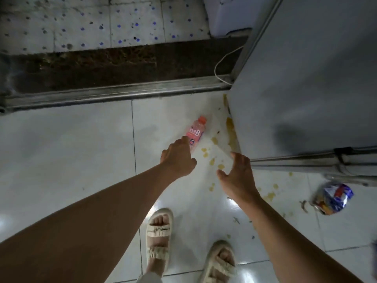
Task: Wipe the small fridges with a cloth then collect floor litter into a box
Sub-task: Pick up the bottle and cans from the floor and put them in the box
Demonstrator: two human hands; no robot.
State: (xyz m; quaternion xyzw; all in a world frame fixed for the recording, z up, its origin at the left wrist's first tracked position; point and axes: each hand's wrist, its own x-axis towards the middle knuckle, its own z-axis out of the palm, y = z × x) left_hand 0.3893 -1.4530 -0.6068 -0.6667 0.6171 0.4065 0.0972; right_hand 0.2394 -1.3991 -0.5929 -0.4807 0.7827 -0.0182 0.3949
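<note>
Our left hand (177, 158) is nearer: its grip is loosely curled, empty, fingertips at the lower end of the pink bottle (196, 132). The bottle lies flat on the tiled floor (71, 139), cap pointing away toward the fridge (306, 78) corner. Our right hand (237, 176) hangs spread, holding nothing. A crumpled wrapper (332, 198) waits beside the fridge.

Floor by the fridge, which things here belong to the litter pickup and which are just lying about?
Part of the job:
- pink drink bottle, lying on the tiles, left hand reaching it
- crumpled blue wrapper near the fridge
- small scraps beside it

Just there:
- white cable
- metal door track
- yellow stains
- right hand, open, empty
</note>
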